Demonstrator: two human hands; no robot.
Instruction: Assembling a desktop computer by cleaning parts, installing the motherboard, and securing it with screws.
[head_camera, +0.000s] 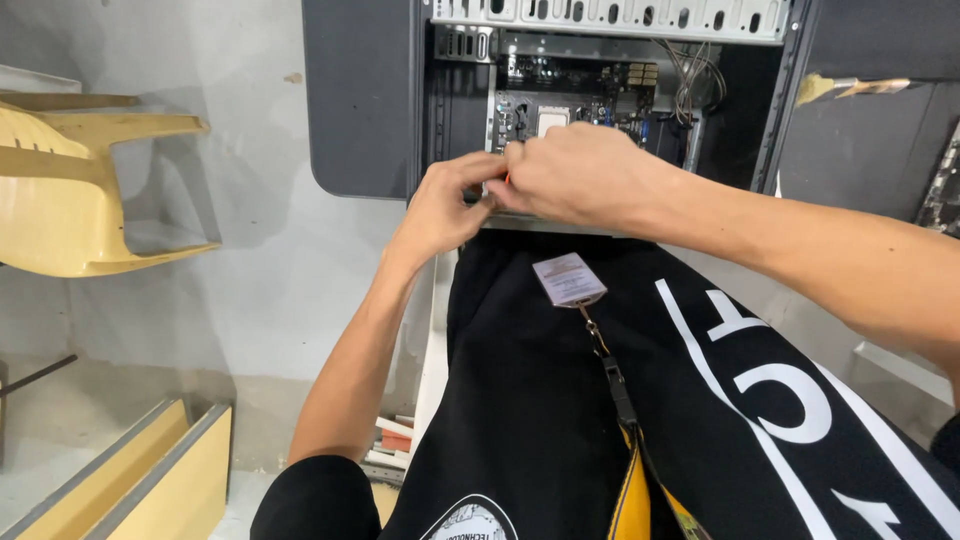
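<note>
An open computer case (360, 100) lies in front of me with its motherboard (575, 95) exposed. My left hand (445, 205) and my right hand (575, 175) meet at the case's near edge, fingers pinched together around a small object with a red-orange part (506, 178). What that object is stays hidden by the fingers. The right hand covers the lower part of the motherboard. A badge card (568, 279) on a lanyard hangs over my black clothing.
A yellow plastic chair (70, 190) stands at the left. Yellow and grey boards (140, 480) lie at the bottom left. A bundle of wires (695, 85) hangs inside the case at the right. A dark panel (870, 140) sits right of the case.
</note>
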